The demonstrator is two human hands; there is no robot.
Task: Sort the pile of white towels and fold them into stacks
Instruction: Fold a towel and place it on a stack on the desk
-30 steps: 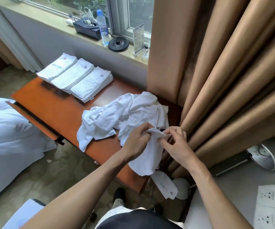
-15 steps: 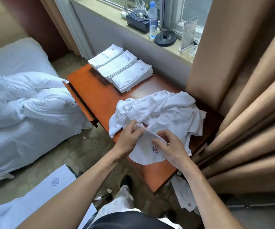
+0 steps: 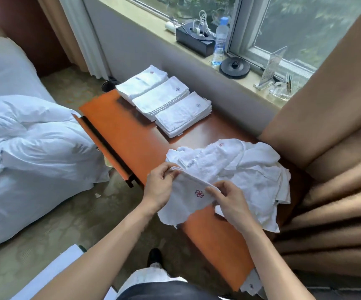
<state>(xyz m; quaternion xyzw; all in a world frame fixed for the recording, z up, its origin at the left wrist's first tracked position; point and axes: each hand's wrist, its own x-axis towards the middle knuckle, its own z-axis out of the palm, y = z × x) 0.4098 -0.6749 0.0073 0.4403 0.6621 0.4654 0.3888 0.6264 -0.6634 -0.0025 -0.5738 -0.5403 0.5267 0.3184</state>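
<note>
Hands meet at lower centre of the frame, and there's the towel [image 3: 183,206] held up between them; left hand [image 3: 159,187] pinches the top hem at its left end, right hand [image 3: 229,202] pinches the same hem at its right end, fingers curled onto the cloth; that hem is the long axis, slanting from upper left down to lower right; the rest hangs toward the bottom edge, red flower emblem [image 3: 199,193] facing the camera; the cloth hangs over the near edge of the orange table [image 3: 131,137]; right behind it, touching, the loose pile [image 3: 246,167] of white towels sprawls at centre right; farther up the table, three folded stacks [image 3: 161,98] sit side by side, their row slanting the same way; beyond them, on the window sill, a water bottle [image 3: 219,42] stands upright beside a black box [image 3: 194,41].
</note>
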